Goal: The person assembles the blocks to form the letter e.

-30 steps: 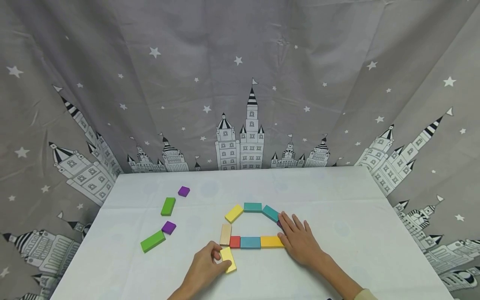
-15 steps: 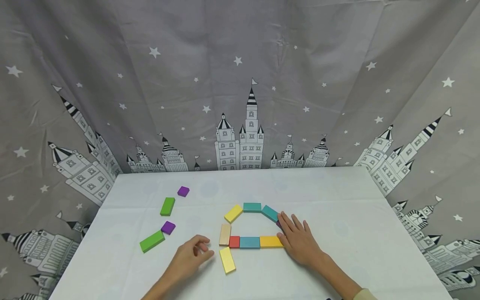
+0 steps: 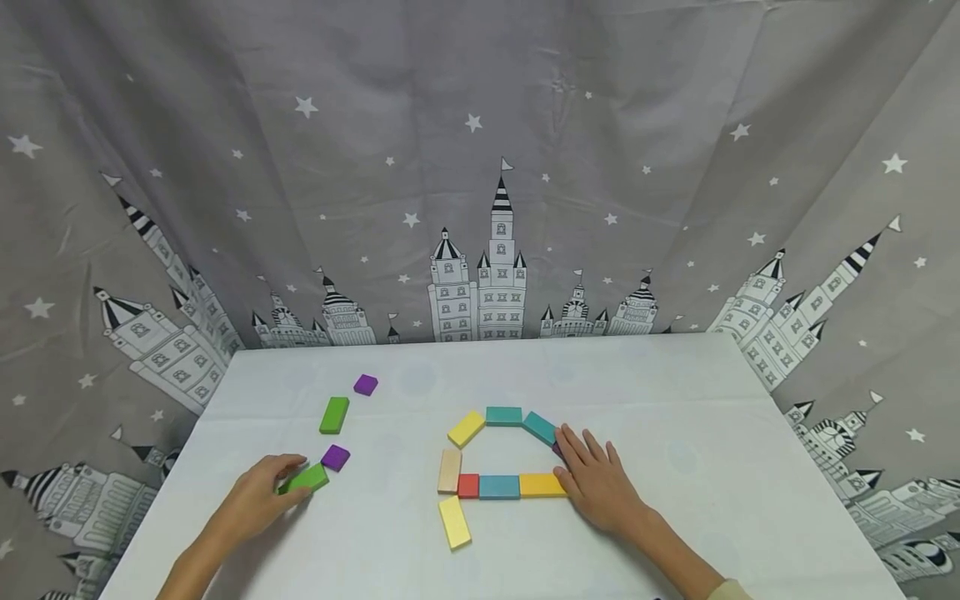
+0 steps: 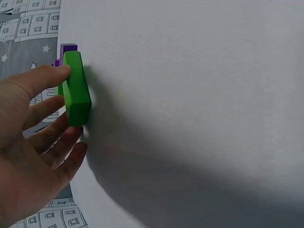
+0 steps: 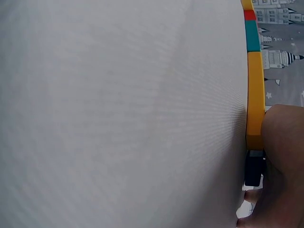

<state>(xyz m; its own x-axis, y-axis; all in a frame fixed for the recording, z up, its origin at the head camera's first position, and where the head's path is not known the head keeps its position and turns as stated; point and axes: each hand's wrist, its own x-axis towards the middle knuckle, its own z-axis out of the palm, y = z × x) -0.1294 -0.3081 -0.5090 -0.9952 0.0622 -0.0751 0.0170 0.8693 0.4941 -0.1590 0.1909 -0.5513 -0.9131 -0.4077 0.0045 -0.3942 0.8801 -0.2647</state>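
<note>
A: Where is the left hand?

B: Well to the left of the red block. Its fingers curl round the near green block, thumb on one long side and fingertips on the other; the left wrist view shows the block pinched between them. It seems to rest on the white table or sit barely off it; I cannot tell which.

A: And the right hand?

B: It lies flat with fingers straight, to the right of the red block, at the far end of the same row. The fingers touch the yellow block and cover most of a dark piece beside the teal block.

A: What could go wrong?

B: My guess: a small purple block lies just beside the green one, so a careless lift could knock it. If the right hand slides, it could push the yellow block along the row into the blue block and red one, bending the outline.

A: Anything else near?

B: A second green block and another purple block lie farther back, left of the red block.
</note>
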